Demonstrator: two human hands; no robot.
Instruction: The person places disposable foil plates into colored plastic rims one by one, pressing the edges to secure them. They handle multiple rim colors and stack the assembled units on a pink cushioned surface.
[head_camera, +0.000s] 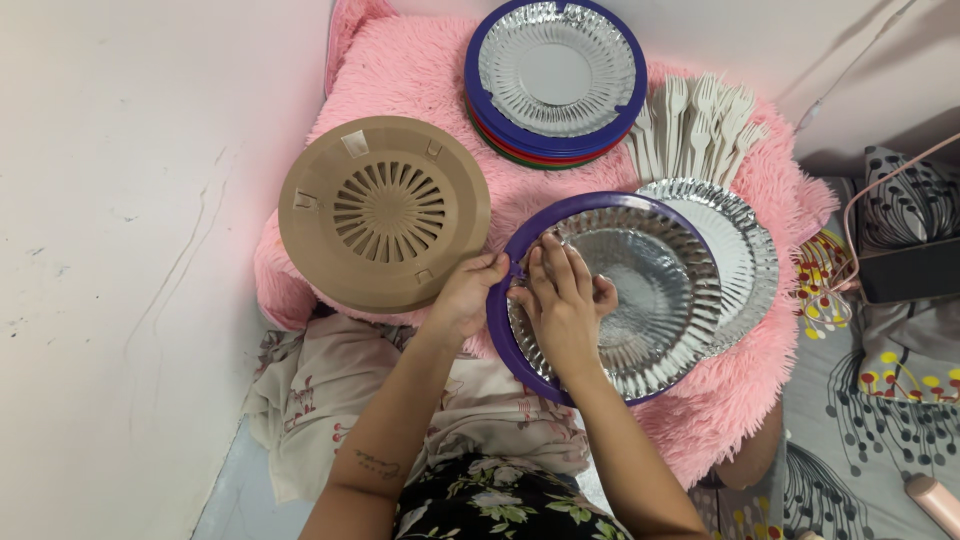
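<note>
Head view: left hand (468, 296) fingers clamp purple holder (499, 318); right hand (563, 305) fingers together pressing foil plate (650, 300).

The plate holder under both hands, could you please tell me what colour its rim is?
Purple; the plate holder shows it best in the head view, around a silver foil plate.

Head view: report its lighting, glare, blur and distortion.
Head view: soft, even light with only faint shadows; bright glare on the silver foil plate under the right hand; both it and the left hand on the purple holder are sharp; mild wide-angle bending toward the edges.
</note>
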